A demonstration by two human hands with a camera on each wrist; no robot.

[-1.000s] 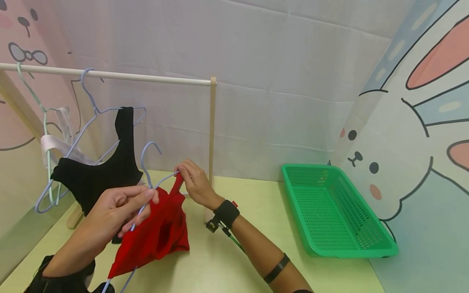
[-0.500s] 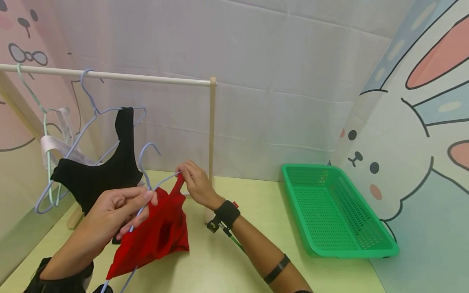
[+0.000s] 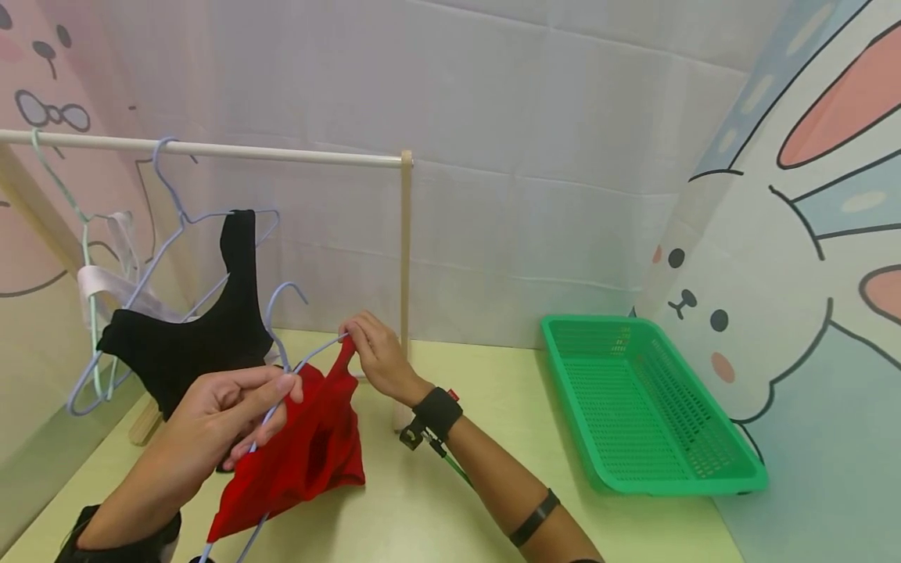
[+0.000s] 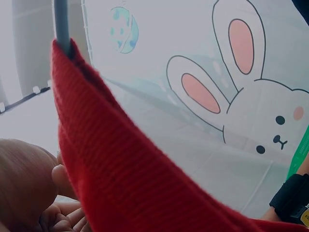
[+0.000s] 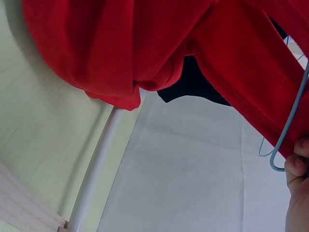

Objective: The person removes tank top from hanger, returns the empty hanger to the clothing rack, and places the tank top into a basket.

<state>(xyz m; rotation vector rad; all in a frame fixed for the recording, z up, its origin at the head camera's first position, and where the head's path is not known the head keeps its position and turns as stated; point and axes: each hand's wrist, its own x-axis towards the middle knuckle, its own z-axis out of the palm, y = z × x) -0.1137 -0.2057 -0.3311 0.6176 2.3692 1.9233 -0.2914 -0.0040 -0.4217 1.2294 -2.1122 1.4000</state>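
My left hand pinches a light blue hanger just below its hook. A red tank top hangs on this hanger, tilted, with the hanger's lower end sticking out beneath it. At the hanger's far shoulder end, my right hand pinches a strap of the top. The right wrist view shows the fingertips on the strap beside the blue hanger wire. In the left wrist view, red cloth covers much of the scene, and the hanger wire comes out of its upper end.
On the left, a white rod on a wooden stand carries a black top on a blue hanger and a white garment on a pale green hanger. A green basket stands at the right on the pale table.
Both hands keep their holds on the hanger and the strap. The hanger's hook sits slightly lower in the head view, and the rod has shifted down a little as well.
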